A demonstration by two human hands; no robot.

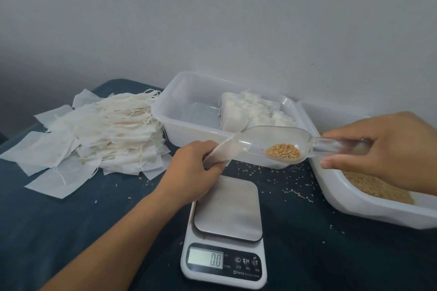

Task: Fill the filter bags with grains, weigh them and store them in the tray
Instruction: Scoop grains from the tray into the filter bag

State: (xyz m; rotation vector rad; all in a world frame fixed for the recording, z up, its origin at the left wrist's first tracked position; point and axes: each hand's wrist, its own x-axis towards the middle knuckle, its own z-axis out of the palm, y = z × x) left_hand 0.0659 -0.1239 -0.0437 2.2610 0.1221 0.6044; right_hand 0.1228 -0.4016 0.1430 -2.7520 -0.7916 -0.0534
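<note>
Scale display reads 0.0, platform bare.

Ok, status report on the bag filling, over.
Left hand grips an empty filter bag; right hand holds the scoop of grains at its mouth. Scale bare, reads zero. Nothing in the way.

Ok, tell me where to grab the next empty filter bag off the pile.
Pinch the flat bag sticking out at the pile's near-left edge, coming from the left front: its corner lies clear on the cloth, away from the tangled strings.
</note>
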